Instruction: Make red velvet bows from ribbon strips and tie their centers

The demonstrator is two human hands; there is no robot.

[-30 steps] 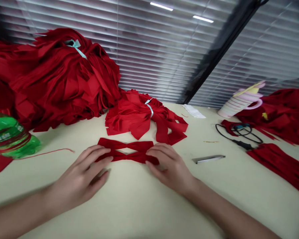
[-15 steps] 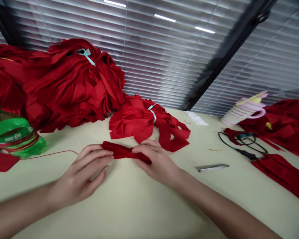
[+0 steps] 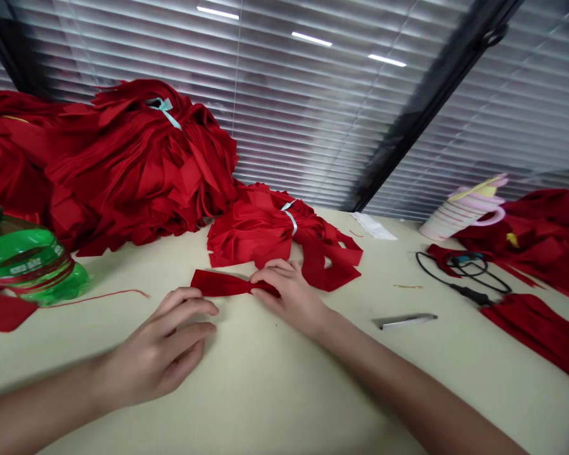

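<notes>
A folded red fabric bow piece [image 3: 220, 284] lies on the cream table [image 3: 275, 392]. My right hand [image 3: 289, 294] pinches its pinched middle, fingers closed over the cloth. My left hand [image 3: 165, 344] rests flat on the table just short of the piece's left end, fingers stretched and apart, holding nothing. Right behind the piece sits a tied bundle of red fabric strips [image 3: 275, 230] with a pale blue band.
A large heap of red fabric [image 3: 123, 164] fills the back left. A green plastic bottle [image 3: 28, 262] lies at the left edge. At right are a metal blade tool [image 3: 403, 321], a black cable [image 3: 459, 272], a cone of pink rings [image 3: 462, 212] and more red fabric [image 3: 540, 253].
My right hand slid left along the red piece, gathering it to its middle. My left hand drew back off the cloth and now lies on the table.
</notes>
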